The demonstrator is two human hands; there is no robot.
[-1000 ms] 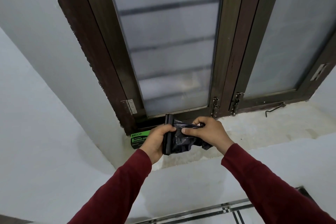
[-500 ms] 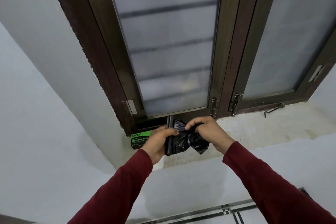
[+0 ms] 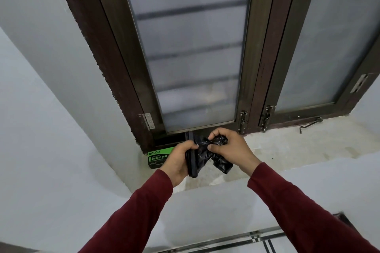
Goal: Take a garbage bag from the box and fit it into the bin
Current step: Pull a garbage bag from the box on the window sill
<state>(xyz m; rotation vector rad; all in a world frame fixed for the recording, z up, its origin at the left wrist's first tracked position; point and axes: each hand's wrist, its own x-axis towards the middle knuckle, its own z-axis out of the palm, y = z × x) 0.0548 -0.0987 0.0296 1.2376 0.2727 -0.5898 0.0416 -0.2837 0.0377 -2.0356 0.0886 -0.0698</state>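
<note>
A green and black garbage bag box lies on the window sill, tucked into the left corner by the frame. Just to its right my left hand grips a flat black roll of garbage bags held upright. My right hand pinches a crumpled loose black garbage bag that hangs from the roll and droops toward the sill. Both hands hover over the sill in front of the window. No bin is in view.
A dark wooden window frame with frosted panes rises right behind the hands. Metal latches and a hook sit along its bottom edge. White walls close in on the left and below; tiled floor shows at the bottom right.
My right hand has gathered and bunched the loose bag, pulling it off the roll; its free end now hangs lower to the right. The left hand keeps its grip on the roll.
</note>
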